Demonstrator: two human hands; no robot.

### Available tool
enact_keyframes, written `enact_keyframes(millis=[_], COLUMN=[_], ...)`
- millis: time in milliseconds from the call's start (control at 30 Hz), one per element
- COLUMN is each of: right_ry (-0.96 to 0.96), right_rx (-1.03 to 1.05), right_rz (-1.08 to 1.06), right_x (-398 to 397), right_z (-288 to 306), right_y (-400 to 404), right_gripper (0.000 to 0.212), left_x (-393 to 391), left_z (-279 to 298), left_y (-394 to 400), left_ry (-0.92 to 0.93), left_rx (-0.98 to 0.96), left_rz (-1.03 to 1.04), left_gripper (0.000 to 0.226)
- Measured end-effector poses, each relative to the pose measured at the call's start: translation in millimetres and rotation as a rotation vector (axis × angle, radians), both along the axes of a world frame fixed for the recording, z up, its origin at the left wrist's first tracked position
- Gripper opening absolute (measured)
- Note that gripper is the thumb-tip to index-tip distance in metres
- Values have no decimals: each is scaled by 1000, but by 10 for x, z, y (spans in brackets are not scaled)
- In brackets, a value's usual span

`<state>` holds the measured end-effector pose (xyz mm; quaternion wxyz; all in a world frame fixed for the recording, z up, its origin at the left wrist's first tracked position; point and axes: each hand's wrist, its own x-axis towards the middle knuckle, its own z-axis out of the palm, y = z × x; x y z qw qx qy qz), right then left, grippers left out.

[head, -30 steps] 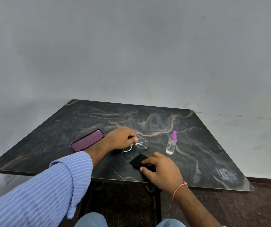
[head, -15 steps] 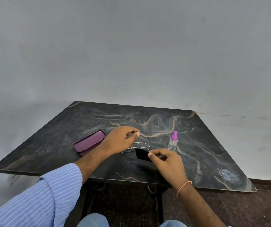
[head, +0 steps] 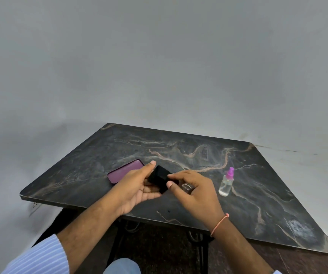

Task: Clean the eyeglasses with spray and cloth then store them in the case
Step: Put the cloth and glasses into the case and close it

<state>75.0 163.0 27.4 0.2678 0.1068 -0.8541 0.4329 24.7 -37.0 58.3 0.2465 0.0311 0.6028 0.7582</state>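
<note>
A purple case lies closed on the dark marbled table, left of centre. Just right of it the left hand, palm up, has its grip pinching the black cloth between thumb and fingers. The right hand pinches the cloth's right side, thumb and forefinger pressed on it. Under that hand a glint of the eyeglasses shows, mostly hidden by cloth and fingers. Further right, apart from the hands, the spray bottle stands upright with its pink top.
</note>
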Motion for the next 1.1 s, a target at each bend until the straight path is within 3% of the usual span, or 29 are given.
enact_keyframes(millis=[100, 167, 333, 467, 633, 733, 933, 1100], right_ry=[0, 38, 243, 228, -196, -419, -597, -621], right_rx=[368, 557, 709, 547, -217, -484, -501, -219], right_rz=[22, 46, 78, 122, 123, 93, 70, -44], right_x=[-65, -114, -274, -397, -534, -714, -1125, -1414], right_z=[18, 26, 38, 74, 251, 349, 356, 201], right_y=[-75, -124, -311, -433, -667, -750, -789, -681], right_gripper=[51, 60, 42, 29, 18, 14, 12, 5], left_x=[-19, -16, -65, -125, -229, -319, -586, -796], left_z=[-44, -56, -76, -119, -171, -211, -316, -387], left_y=[-211, -321, -559, -740, -941, -1000, -936, -899], left_ry=[-65, -80, -72, -40, 2, 10, 132, 314], left_rx=[120, 142, 148, 99, -19, -51, -180, -519], left_rz=[53, 69, 125, 112, 100, 121, 174, 184], left_gripper=[34, 27, 20, 24, 24, 24, 29, 30])
